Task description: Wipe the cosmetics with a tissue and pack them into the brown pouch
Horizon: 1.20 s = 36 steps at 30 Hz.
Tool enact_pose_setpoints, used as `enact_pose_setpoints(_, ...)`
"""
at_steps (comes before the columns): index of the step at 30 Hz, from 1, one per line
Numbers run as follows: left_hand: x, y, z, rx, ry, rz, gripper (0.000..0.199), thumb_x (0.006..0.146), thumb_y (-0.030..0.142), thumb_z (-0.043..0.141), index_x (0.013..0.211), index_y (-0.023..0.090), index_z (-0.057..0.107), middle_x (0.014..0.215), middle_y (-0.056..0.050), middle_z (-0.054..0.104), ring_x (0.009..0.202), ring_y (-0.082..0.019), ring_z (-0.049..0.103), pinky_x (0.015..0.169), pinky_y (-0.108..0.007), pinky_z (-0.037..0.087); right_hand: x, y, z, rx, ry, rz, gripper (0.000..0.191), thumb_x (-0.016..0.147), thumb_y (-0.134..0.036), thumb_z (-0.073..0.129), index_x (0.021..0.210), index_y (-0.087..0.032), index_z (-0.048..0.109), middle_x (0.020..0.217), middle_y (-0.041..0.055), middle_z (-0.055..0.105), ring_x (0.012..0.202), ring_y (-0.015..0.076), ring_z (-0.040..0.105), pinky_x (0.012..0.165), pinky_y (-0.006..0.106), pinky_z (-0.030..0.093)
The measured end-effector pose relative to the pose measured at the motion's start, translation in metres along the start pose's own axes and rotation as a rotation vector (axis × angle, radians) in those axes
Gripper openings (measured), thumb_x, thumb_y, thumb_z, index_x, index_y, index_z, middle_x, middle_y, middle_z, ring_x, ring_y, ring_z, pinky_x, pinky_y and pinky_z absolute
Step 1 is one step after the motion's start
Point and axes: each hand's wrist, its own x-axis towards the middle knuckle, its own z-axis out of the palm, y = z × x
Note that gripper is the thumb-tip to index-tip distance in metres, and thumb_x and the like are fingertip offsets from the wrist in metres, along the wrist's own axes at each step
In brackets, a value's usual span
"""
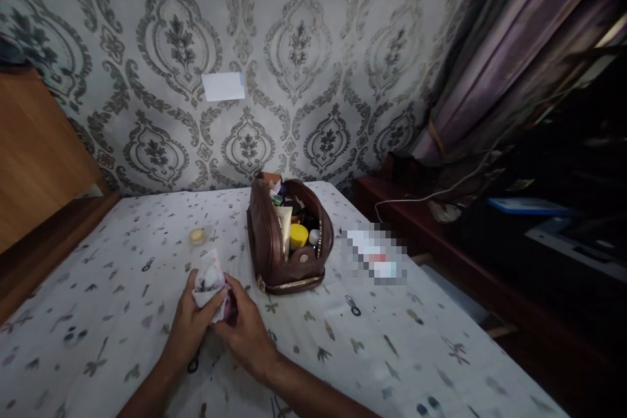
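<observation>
- Holding a crumpled white tissue-like bundle (pixel 209 278) between both hands, we have our left hand (pixel 189 315) curled around its left side and our right hand (pixel 246 332) gripping its lower right; its longer axis points away from us.
- Just beyond our fingers, slightly left, sits a small round pale-yellow container (pixel 196 236).
- Ahead and right, apart from us, stands the unzipped brown cosmetic bag (pixel 289 271), long axis running towards the wall (pixel 304 6); our right hand is nearer.
- Inside it we see a yellow lid (pixel 298 235) and cream tube (pixel 285 225).
- We can read no brand or writing; a pixelated patch (pixel 375 253) hides whatever lies right of the bag.
</observation>
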Motion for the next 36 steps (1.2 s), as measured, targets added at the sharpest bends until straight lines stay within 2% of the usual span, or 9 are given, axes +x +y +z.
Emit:
enact_pose_setpoints(5,0.002,0.012,-0.006,0.022,0.104,0.050,0.057,0.064,0.053,0.074,0.108,0.018,0.061,0.097,-0.007,0.071,0.095,-0.026,0.067,0.084,-0.033,0.054,-0.002,-0.001,0.000,0.208,-0.198,0.086,0.056,0.068,-0.032,0.078,0.120,-0.020,0.063,0.101,0.0019,0.068,0.094,0.0211,0.064,0.085,0.033,0.051)
enact_pose_setpoints(9,0.000,0.034,-0.010,0.059,0.188,-0.107,0.050,0.058,0.063,0.073,0.076,0.019,0.061,0.069,-0.005,0.067,0.071,-0.025,0.065,0.066,-0.034,0.055,-0.006,-0.001,0.003,0.396,-0.400,0.288,0.057,0.061,-0.060,0.083,0.093,-0.017,0.063,0.075,-0.0017,0.061,0.059,0.0123,0.059,0.052,0.022,0.042)
enact_pose_setpoints(13,-0.001,0.041,-0.008,-0.006,0.240,-0.292,0.049,0.061,0.064,0.073,0.069,0.021,0.051,0.045,0.004,0.050,0.043,-0.017,0.051,0.044,-0.029,0.046,-0.006,0.000,0.004,0.449,-0.411,0.304,0.059,0.061,-0.063,0.083,0.088,-0.016,0.060,0.069,-0.0024,0.061,0.055,0.0108,0.059,0.048,0.020,0.041)
enact_pose_setpoints(18,0.005,0.038,-0.003,-0.192,0.348,-0.387,0.044,0.064,0.054,0.075,0.081,0.017,0.058,0.047,0.007,0.051,0.037,-0.012,0.046,0.038,-0.024,0.038,-0.004,-0.001,0.003,0.581,-0.340,0.294,0.067,0.058,-0.056,0.089,0.103,-0.021,0.054,0.086,-0.0040,0.065,0.056,0.0105,0.066,0.055,0.023,0.051)
enact_pose_setpoints(23,0.009,0.030,0.000,-0.459,0.214,-0.271,0.046,0.059,0.049,0.081,0.081,0.013,0.063,0.051,0.006,0.056,0.039,-0.009,0.046,0.037,-0.019,0.034,-0.003,-0.004,0.003,0.697,-0.269,0.302,0.055,0.065,-0.045,0.088,0.105,-0.022,0.057,0.090,-0.0025,0.069,0.069,0.0128,0.071,0.067,0.025,0.056)
enact_pose_setpoints(27,0.006,0.021,0.002,-0.532,0.047,-0.175,0.048,0.058,0.045,0.086,0.087,0.012,0.068,0.068,-0.001,0.069,0.056,-0.013,0.062,0.050,-0.020,0.046,0.001,-0.008,0.001,0.762,-0.170,0.282,0.050,0.066,-0.037,0.089,0.107,-0.022,0.065,0.100,-0.0006,0.071,0.078,0.0137,0.070,0.076,0.029,0.060)
enact_pose_setpoints(31,0.002,0.016,0.000,-0.517,-0.190,-0.169,0.049,0.063,0.045,0.086,0.095,0.011,0.073,0.086,-0.010,0.076,0.081,-0.022,0.071,0.071,-0.028,0.055,0.006,-0.009,-0.002,0.785,-0.104,0.282,0.046,0.063,-0.036,0.090,0.103,-0.022,0.072,0.098,-0.0004,0.071,0.080,0.0124,0.067,0.070,0.024,0.060)
enact_pose_setpoints(34,0.000,0.018,-0.003,-0.472,-0.297,-0.207,0.054,0.059,0.043,0.089,0.099,0.010,0.075,0.092,-0.012,0.077,0.083,-0.024,0.071,0.072,-0.029,0.056,0.009,-0.007,-0.004,0.766,-0.105,0.292,0.045,0.061,-0.040,0.091,0.099,-0.022,0.074,0.095,0.0002,0.072,0.073,0.0108,0.065,0.062,0.021,0.057)
enact_pose_setpoints(36,-0.002,0.020,-0.004,-0.449,-0.290,-0.225,0.057,0.055,0.045,0.090,0.097,0.010,0.075,0.090,-0.012,0.077,0.081,-0.024,0.071,0.067,-0.029,0.056,0.009,-0.007,-0.005,0.719,-0.119,0.274,0.045,0.062,-0.044,0.090,0.099,-0.023,0.075,0.093,0.0004,0.072,0.068,0.0097,0.063,0.057,0.019,0.055)
